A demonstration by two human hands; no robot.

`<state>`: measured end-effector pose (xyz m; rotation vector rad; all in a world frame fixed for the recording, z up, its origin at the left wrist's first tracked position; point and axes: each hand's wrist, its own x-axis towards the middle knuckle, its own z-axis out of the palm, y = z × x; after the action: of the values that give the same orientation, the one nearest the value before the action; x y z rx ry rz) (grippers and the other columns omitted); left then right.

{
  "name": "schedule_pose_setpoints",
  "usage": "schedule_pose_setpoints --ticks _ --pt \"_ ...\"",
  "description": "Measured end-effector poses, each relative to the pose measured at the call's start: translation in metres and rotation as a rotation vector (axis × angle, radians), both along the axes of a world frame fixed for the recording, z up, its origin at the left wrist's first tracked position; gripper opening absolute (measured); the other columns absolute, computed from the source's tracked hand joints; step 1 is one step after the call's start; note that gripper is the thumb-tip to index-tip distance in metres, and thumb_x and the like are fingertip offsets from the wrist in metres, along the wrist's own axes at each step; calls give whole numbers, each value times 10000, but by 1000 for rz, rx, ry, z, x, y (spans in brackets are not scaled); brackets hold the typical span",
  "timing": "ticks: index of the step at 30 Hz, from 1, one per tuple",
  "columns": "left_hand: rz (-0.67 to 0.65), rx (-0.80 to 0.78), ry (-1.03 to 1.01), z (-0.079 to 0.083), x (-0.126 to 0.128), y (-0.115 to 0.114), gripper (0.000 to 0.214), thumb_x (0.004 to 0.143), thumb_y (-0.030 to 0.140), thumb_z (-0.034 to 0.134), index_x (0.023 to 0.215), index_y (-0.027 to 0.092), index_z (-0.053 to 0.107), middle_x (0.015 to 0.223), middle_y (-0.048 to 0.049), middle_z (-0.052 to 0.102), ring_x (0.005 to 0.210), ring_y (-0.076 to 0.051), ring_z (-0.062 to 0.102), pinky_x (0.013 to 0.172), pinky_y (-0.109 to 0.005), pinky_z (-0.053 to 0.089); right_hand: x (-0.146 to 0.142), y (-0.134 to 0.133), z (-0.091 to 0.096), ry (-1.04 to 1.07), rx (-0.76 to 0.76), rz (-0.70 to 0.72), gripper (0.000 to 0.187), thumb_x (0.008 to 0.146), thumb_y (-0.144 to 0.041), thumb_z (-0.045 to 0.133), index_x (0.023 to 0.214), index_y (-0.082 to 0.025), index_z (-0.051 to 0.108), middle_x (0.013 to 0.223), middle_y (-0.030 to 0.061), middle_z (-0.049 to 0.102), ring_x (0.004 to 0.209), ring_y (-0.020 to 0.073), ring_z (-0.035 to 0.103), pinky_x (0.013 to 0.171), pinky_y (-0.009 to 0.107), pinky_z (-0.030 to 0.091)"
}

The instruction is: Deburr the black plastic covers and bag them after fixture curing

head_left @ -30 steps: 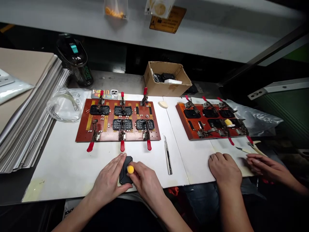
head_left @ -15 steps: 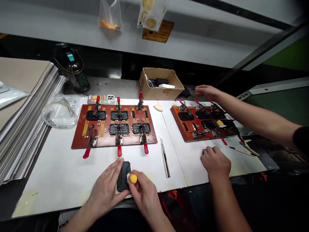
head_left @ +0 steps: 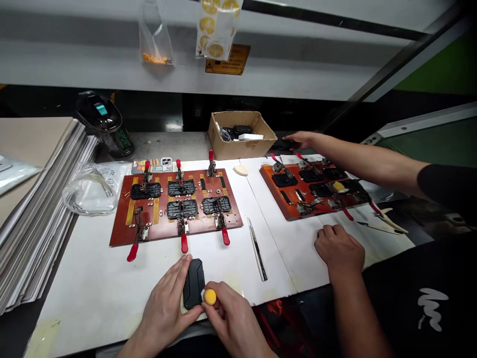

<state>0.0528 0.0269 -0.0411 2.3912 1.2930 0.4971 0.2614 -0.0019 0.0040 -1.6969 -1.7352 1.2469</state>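
At the front edge of the white-covered table, my left hand (head_left: 161, 303) steadies a black rectangular plastic case (head_left: 193, 284), with fingers along its left side and the thumb at its lower edge. Pinched in my right hand (head_left: 238, 320) is a small yellow-ended tool (head_left: 210, 297) with a white part, held against the case's right edge. Its working tip is hidden. Beyond my hands lies a reddish-brown fixture board (head_left: 149, 231) with red-handled toggle clamps and several black plastic parts. A utility knife (head_left: 257, 251) rests to the right of my hands.
A co-worker's near hand (head_left: 341, 248) rests on the table; the far hand (head_left: 300, 139) reaches beside a cardboard box (head_left: 242, 149). Their second fixture board (head_left: 272, 191) sits at right, with pliers (head_left: 391, 226) nearby. Stacked sheets (head_left: 55, 214) and a plastic bag (head_left: 93, 191) stand left.
The co-worker's far hand has moved left, down to a dark item beside the box. The whole view has shifted slightly. My hands stay at the black case, the yellow-ended tool still along its right edge.
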Motion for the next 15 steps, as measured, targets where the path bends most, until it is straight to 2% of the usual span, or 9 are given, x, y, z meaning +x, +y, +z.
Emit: schedule_pose_setpoints --ticks 2,6,9,12,15 --pt "-6 6 1 -1 0 0 966 876 446 706 1596 88 170 1587 -166 443 1477 -274 415 1165 -406 473 0 5 3 -6 5 -13 102 984 -292 561 1060 -258 620 875 -3 604 697 149 562 653 265 465" --pt "-8 21 -13 -1 -1 -2 974 869 421 714 1601 97 159 1583 -165 449 1474 -283 420 1160 -420 477 -14 32 -1 8 143 -105 211 994 -249 523 1193 -261 593 970 25 623 772 160 591 727 273 482" --pt "-2 70 -9 -1 -2 -2 918 868 335 689 1597 94 185 1572 -166 465 1445 -279 465 1122 -395 513 -19 33 -4 -79 179 13 283 958 -195 509 1222 -261 588 987 38 627 851 186 613 758 280 476" --pt "-29 114 4 -8 -1 0 873 883 313 641 1599 93 195 1560 -159 484 1411 -276 510 1071 -359 555 -8 18 -9 -112 110 119 214 878 -221 613 1089 -253 626 905 9 646 761 164 609 655 240 428" --pt "14 114 14 -21 0 1 779 959 318 540 1619 152 159 1540 -121 518 1382 -271 544 1043 -373 578 1 10 -19 -81 14 119 184 769 -237 741 929 -240 650 790 -34 643 634 121 576 552 206 351"
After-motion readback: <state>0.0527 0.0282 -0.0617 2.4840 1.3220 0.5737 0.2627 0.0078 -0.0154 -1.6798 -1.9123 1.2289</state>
